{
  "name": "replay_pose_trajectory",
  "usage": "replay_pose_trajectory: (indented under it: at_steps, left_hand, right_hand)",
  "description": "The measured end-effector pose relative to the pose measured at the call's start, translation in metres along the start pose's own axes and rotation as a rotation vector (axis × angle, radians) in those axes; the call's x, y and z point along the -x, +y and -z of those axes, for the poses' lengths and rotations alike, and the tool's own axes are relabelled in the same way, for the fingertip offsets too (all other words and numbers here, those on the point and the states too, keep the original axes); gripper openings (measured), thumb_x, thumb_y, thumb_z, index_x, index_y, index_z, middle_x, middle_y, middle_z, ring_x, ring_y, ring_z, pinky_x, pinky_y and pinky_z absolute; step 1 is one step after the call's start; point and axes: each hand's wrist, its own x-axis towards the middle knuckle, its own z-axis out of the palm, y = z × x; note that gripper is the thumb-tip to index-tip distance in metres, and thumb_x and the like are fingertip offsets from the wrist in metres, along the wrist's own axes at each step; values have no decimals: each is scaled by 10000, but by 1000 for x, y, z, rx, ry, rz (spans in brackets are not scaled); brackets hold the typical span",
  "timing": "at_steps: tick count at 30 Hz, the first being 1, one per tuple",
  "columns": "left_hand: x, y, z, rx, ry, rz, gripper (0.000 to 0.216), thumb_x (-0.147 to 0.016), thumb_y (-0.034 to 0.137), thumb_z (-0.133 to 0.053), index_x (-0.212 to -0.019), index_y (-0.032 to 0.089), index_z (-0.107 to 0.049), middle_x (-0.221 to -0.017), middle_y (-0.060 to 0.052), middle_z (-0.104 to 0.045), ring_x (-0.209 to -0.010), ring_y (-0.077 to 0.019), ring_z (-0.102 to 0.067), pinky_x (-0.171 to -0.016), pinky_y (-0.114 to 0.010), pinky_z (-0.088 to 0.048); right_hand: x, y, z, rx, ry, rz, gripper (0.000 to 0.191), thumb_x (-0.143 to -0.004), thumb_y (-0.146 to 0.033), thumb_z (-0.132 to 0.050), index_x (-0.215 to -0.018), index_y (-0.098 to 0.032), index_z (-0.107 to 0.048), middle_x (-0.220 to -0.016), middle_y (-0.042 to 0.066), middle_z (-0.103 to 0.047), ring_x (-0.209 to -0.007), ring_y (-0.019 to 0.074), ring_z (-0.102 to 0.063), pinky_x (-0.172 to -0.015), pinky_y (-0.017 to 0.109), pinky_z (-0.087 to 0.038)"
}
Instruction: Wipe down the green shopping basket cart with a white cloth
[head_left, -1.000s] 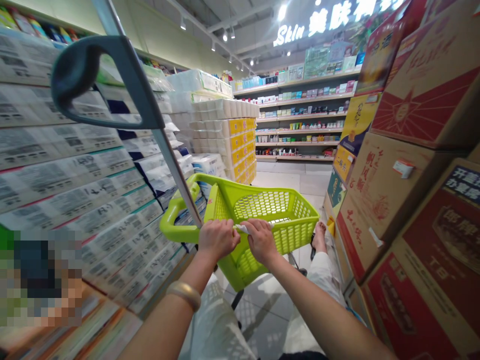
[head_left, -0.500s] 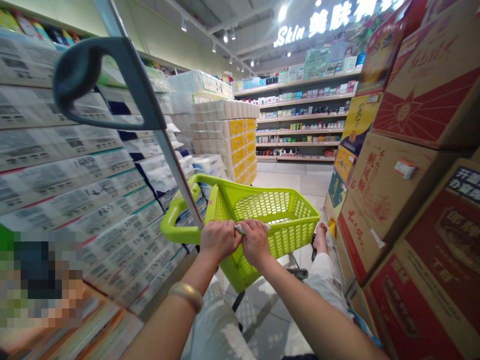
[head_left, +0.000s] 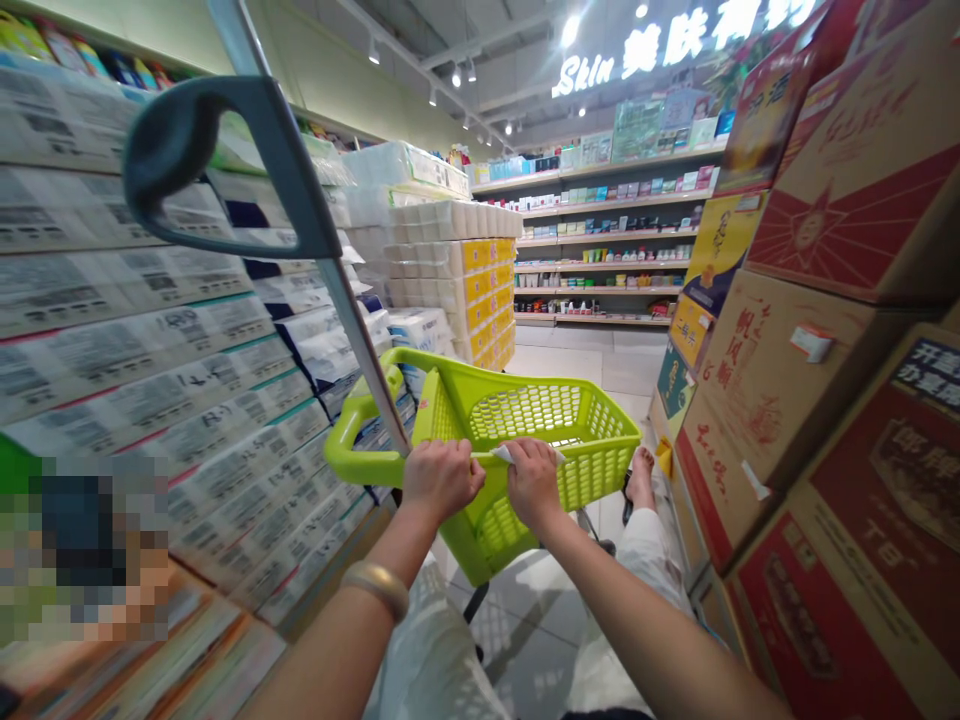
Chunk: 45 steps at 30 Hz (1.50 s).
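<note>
A lime-green plastic shopping cart (head_left: 480,545) with a perforated basket stands before me, side-on. My left hand (head_left: 444,478) is closed around its near top rim, close to the cart's handle end. Further along the same rim, my right hand (head_left: 534,482) presses a white tissue (head_left: 502,453) down over the edge with its fingers bent across it. Only the ends of the tissue stick out past the fingers. A metal pole (head_left: 360,340) rises from the cart's handle end and carries a grey loop-shaped grip (head_left: 300,170). A gold-coloured bangle (head_left: 377,588) circles my left wrist.
Stacked packs of paper goods (head_left: 150,335) line the left side, with toilet roll packs (head_left: 457,260) behind the cart. Cardboard cartons (head_left: 787,360) rise close on the right. Product shelves (head_left: 600,205) stand at the back. A person's bare foot (head_left: 641,470) shows beside the cart.
My right hand has slid to the right along the rim with the tissue, opening a gap between my two hands. My left hand keeps its place on the rim.
</note>
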Motion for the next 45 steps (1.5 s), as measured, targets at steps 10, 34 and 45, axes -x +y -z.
replay_pose_trajectory:
  at_steps: [10, 34, 45]
  left_hand:
    - [2, -2, 2, 2, -9, -12, 211, -794, 282, -464, -747, 161, -631, -681, -116, -660, -702, -261, -623, -647, -349, -379]
    - [2, -1, 2, -18, -4, -8, 213, -799, 290, -471, -747, 164, -634, -685, -111, -663, -694, -264, -627, -639, -357, -384]
    - [2, -2, 0, -30, 2, -16, 212, -814, 282, -449, -733, 178, -616, -679, -99, -665, -692, -268, -632, -632, -357, -378]
  right_hand:
    - [2, 4, 5, -43, -81, 151, 359, -858, -89, -453, -1133, -259, -609, -1091, 33, -616, -1019, 191, -499, -912, 320, -327]
    - [6, 38, 15, 26, -22, 108, 338, -833, -62, -449, -1068, -219, -634, -1044, 49, -628, -986, 204, -500, -905, 331, -323]
    - [-9, -33, -8, -114, -75, 106, 231, -891, -166, -485, -1053, -239, -633, -989, 34, -632, -929, 189, -507, -863, 313, -325]
